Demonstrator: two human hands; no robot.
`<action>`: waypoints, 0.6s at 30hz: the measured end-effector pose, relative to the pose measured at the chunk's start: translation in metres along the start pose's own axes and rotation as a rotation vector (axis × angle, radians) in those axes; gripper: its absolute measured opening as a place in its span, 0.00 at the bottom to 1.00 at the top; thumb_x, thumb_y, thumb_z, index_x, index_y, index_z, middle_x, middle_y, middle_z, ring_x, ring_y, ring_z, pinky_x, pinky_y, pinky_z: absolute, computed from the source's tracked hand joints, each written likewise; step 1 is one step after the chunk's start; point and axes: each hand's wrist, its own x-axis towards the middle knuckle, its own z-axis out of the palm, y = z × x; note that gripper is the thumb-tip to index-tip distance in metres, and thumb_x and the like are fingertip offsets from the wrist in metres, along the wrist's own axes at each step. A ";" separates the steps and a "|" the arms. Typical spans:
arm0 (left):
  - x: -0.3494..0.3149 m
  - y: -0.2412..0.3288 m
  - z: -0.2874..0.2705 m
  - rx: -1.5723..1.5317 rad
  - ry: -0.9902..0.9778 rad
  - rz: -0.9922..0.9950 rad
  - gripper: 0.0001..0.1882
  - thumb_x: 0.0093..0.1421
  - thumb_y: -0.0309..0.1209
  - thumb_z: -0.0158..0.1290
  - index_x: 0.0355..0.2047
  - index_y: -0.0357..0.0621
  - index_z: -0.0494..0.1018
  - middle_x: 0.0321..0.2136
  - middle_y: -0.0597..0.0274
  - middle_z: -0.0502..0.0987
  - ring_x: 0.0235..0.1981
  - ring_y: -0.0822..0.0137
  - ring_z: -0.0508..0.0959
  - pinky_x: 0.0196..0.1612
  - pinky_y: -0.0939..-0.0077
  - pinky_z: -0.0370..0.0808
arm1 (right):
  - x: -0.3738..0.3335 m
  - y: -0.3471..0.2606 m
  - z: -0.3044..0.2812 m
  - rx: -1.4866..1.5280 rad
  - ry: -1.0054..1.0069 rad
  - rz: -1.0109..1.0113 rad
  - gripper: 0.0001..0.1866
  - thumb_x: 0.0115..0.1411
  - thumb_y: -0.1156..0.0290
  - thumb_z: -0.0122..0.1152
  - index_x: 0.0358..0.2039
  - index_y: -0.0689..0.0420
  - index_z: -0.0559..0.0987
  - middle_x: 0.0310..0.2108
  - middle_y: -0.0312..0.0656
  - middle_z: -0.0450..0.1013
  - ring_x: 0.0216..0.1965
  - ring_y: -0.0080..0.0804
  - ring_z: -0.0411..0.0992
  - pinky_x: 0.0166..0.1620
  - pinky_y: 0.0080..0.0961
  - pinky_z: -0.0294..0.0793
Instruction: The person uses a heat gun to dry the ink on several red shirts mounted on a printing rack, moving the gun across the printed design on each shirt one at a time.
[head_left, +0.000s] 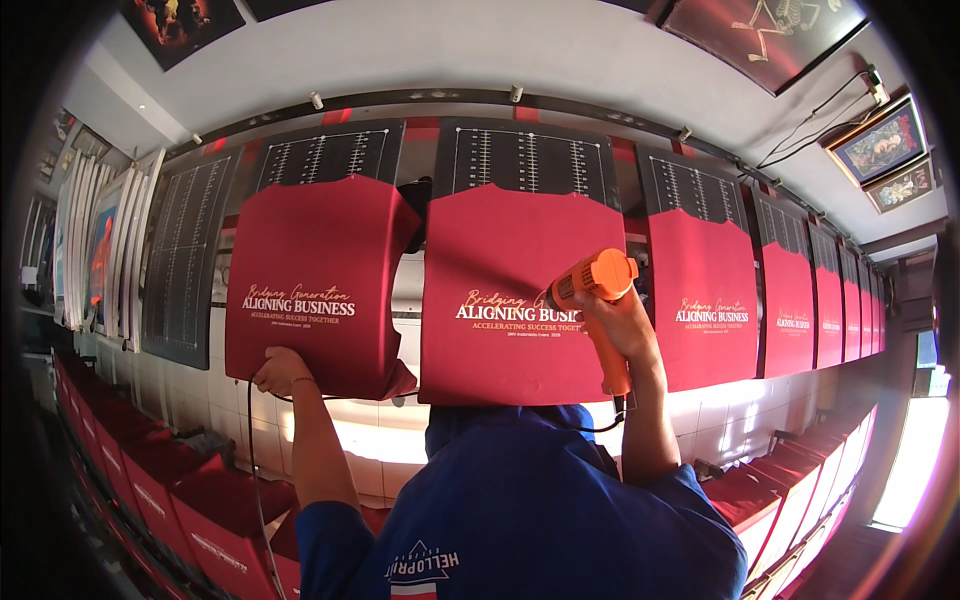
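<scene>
A long row of dark printing boards [527,158] runs across your view, each marked with pale ruler lines and each dressed with a red shirt; you can count at least six shirts clearly before the row shrinks into the right-hand distance, where more are too small to tell apart. The two largest hang right in front of you: the left red shirt [315,285] and the middle red shirt [500,295], both a deep crimson with a pale printed design across the chest, pulled flat over their boards, the left one's lower corner folded up loosely. Along the bottom edges, on both sides, more red shirts [200,510] lie stacked, too many and too overlapped to count. Several framed pictures [885,145] sit at the far rim. Your blue sleeves [520,510] fill the lower middle. One orange heat gun [600,300] is up against the middle shirt's print, nozzle pointing left at the lettering, its black cord [252,450] trailing down. Your right hand [625,325] is wrapped firmly around its handle. Your left hand [282,370] is closed on the lower edge of the left shirt, pinching the fabric.
</scene>
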 end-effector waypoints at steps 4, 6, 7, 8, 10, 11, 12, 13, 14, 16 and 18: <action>-0.003 0.003 -0.005 0.011 -0.022 -0.015 0.36 0.58 0.43 0.43 0.55 0.19 0.59 0.51 0.32 0.68 0.50 0.38 0.76 0.49 0.49 0.78 | 0.001 0.000 0.005 -0.033 -0.049 -0.031 0.20 0.61 0.70 0.68 0.51 0.57 0.72 0.41 0.35 0.75 0.42 0.22 0.74 0.47 0.25 0.76; -0.001 0.002 -0.006 0.012 -0.025 -0.026 0.36 0.58 0.43 0.44 0.55 0.19 0.59 0.51 0.32 0.68 0.50 0.38 0.76 0.49 0.49 0.78 | 0.001 0.000 0.006 -0.010 -0.062 -0.054 0.19 0.61 0.71 0.67 0.51 0.57 0.72 0.41 0.35 0.76 0.43 0.22 0.74 0.48 0.25 0.76; -0.001 0.002 -0.005 0.005 -0.026 -0.028 0.36 0.58 0.43 0.44 0.55 0.19 0.59 0.52 0.32 0.68 0.50 0.38 0.76 0.49 0.49 0.78 | 0.000 -0.002 0.009 0.026 -0.053 -0.115 0.18 0.62 0.72 0.66 0.50 0.57 0.72 0.41 0.35 0.76 0.43 0.22 0.74 0.48 0.25 0.75; -0.002 0.003 -0.007 -0.001 -0.028 -0.029 0.36 0.58 0.43 0.44 0.55 0.19 0.59 0.52 0.32 0.68 0.50 0.38 0.76 0.49 0.49 0.78 | -0.001 -0.005 0.012 0.061 -0.044 -0.176 0.18 0.62 0.73 0.66 0.50 0.57 0.72 0.41 0.35 0.76 0.44 0.22 0.74 0.48 0.26 0.75; -0.005 0.004 -0.010 -0.001 -0.044 -0.033 0.35 0.59 0.43 0.43 0.55 0.18 0.59 0.52 0.32 0.68 0.50 0.38 0.76 0.49 0.49 0.78 | -0.002 -0.014 0.016 0.029 -0.088 -0.107 0.16 0.62 0.73 0.66 0.49 0.57 0.72 0.41 0.35 0.76 0.44 0.22 0.74 0.49 0.25 0.75; -0.008 0.006 -0.014 0.006 -0.061 -0.034 0.35 0.59 0.43 0.43 0.55 0.18 0.59 0.52 0.32 0.68 0.50 0.38 0.76 0.49 0.49 0.78 | -0.003 -0.017 0.016 0.014 -0.107 -0.073 0.16 0.62 0.73 0.66 0.48 0.56 0.73 0.41 0.34 0.76 0.44 0.22 0.74 0.49 0.25 0.75; -0.010 0.007 -0.017 0.012 -0.079 -0.035 0.35 0.59 0.43 0.43 0.55 0.18 0.59 0.52 0.32 0.67 0.50 0.38 0.76 0.49 0.49 0.78 | -0.002 -0.013 0.015 -0.014 -0.083 -0.070 0.15 0.62 0.74 0.65 0.47 0.56 0.73 0.41 0.34 0.76 0.44 0.22 0.74 0.49 0.25 0.75; -0.010 0.008 -0.017 0.009 -0.089 -0.027 0.36 0.59 0.43 0.43 0.55 0.18 0.58 0.52 0.32 0.67 0.50 0.38 0.76 0.49 0.49 0.78 | 0.001 -0.006 0.013 -0.041 -0.058 -0.067 0.14 0.62 0.74 0.65 0.46 0.56 0.73 0.40 0.34 0.75 0.43 0.22 0.74 0.49 0.25 0.74; -0.009 0.007 -0.017 0.005 -0.095 -0.020 0.36 0.59 0.43 0.43 0.55 0.18 0.58 0.52 0.32 0.67 0.50 0.38 0.76 0.49 0.49 0.78 | 0.002 -0.007 0.015 -0.066 -0.037 -0.066 0.13 0.62 0.75 0.64 0.45 0.56 0.73 0.40 0.33 0.75 0.43 0.22 0.74 0.49 0.24 0.74; -0.007 0.005 -0.017 -0.002 -0.100 -0.018 0.36 0.60 0.43 0.43 0.55 0.17 0.58 0.52 0.31 0.67 0.50 0.38 0.76 0.49 0.49 0.78 | 0.002 -0.013 0.018 -0.020 -0.062 -0.131 0.14 0.61 0.75 0.65 0.47 0.57 0.73 0.40 0.32 0.74 0.42 0.22 0.73 0.49 0.24 0.74; -0.007 0.005 -0.018 -0.009 -0.103 -0.017 0.36 0.60 0.44 0.44 0.55 0.17 0.58 0.52 0.31 0.67 0.50 0.37 0.76 0.49 0.48 0.78 | 0.004 -0.016 0.018 -0.010 -0.076 -0.158 0.16 0.61 0.75 0.65 0.48 0.57 0.72 0.40 0.32 0.74 0.42 0.21 0.73 0.48 0.23 0.73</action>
